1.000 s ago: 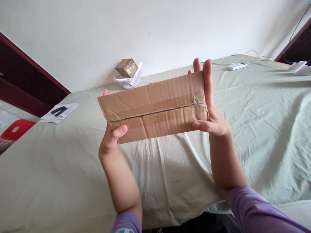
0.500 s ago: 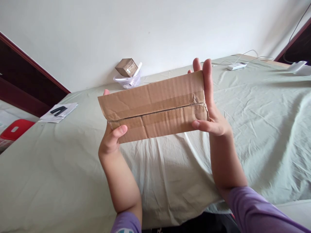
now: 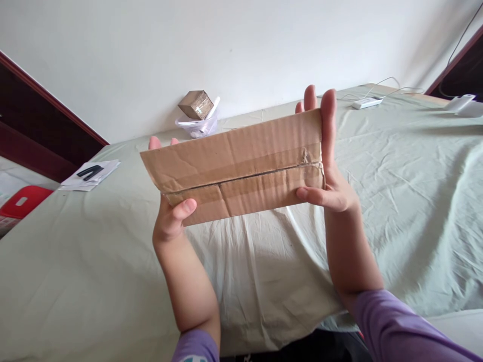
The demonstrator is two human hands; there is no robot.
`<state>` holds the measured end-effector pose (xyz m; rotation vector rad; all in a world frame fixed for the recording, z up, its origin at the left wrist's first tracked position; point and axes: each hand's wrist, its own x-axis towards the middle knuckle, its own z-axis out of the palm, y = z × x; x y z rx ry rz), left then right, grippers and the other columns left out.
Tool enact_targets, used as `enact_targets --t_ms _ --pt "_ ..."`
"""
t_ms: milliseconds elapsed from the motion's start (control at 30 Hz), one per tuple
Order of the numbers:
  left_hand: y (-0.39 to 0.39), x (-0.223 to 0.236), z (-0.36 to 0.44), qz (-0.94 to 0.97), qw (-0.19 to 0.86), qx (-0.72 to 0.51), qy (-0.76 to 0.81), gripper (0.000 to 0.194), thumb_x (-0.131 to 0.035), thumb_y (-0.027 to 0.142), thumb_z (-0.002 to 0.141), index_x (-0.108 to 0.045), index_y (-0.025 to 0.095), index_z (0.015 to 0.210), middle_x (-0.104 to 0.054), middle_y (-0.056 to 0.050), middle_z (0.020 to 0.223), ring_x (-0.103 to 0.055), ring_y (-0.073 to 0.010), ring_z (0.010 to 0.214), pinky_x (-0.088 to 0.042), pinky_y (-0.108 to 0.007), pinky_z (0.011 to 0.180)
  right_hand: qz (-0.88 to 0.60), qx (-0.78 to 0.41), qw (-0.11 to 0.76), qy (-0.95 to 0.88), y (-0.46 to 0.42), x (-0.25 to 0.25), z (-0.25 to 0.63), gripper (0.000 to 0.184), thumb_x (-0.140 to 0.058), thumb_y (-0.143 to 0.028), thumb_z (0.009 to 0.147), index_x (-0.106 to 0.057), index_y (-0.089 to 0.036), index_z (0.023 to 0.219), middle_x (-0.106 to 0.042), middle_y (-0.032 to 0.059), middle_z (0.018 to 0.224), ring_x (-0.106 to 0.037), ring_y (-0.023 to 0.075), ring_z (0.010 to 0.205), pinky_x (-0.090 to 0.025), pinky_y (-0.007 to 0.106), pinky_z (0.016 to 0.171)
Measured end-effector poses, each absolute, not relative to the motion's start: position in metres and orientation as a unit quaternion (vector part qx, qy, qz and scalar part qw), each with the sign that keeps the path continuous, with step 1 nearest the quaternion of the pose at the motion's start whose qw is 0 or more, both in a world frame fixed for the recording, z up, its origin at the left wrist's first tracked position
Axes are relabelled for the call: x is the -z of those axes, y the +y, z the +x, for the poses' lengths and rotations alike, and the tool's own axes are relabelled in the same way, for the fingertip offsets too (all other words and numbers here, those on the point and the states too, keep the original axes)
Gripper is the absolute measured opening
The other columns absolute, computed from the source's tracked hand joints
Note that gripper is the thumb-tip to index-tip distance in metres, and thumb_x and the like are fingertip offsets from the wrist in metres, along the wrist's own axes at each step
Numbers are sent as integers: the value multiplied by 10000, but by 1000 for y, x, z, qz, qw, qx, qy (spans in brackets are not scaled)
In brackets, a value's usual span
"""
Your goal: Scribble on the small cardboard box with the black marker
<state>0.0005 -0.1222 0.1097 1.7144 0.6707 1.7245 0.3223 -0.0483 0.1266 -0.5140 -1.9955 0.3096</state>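
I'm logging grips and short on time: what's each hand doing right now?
Left hand: closed on the left end of the cardboard box.
Right hand: closed on the right end of the same box.

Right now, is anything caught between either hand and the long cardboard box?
Nothing visible is: the left hand and the right hand both touch the long cardboard box directly, at opposite ends. Its far side is hidden, so I can't tell there.
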Motion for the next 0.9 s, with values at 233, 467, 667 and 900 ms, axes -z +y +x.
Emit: enact_targets --t_ms 233,467,667,900 --pt "-123 -120 4 672 270 -641 253 899 -866 445 792 -470 630 1578 -404 178 1756 -195 -251 1753 -275 -521 1435 -228 -129 501 -825 -52 -130 320 1558 -696 -921 579 278 -465 1705 28 -156 1872 143 377 1741 -118 682 1418" --pt "-123 -119 2 677 281 -641 225 916 -869 397 802 -463 597 1598 -384 151 1773 -162 -248 1760 -183 -511 1459 -193 -126 507 -831 -49 -128 320 1518 -710 -910 621 257 -484 1711 118 -177 1862 142 368 1742 -130 679 1418" --pt "-112 -108 6 630 317 -670 234 879 -833 395 798 -501 546 1598 -456 123 1747 -349 -292 1701 -379 -519 1394 -169 -117 473 -856 -53 -132 322 1639 -779 -919 551 315 -481 1690 192 -199 1842 272 343 1698 -24 639 1426" --pt "-73 -76 -2 544 349 -693 320 828 -782 620 719 -632 340 1483 -584 -61 1663 -395 -403 1667 -341 -596 1379 -215 -61 427 -876 -54 -124 318 1477 -856 -734 715 136 -438 1768 -13 -40 1888 -25 452 1741 -153 729 1380"
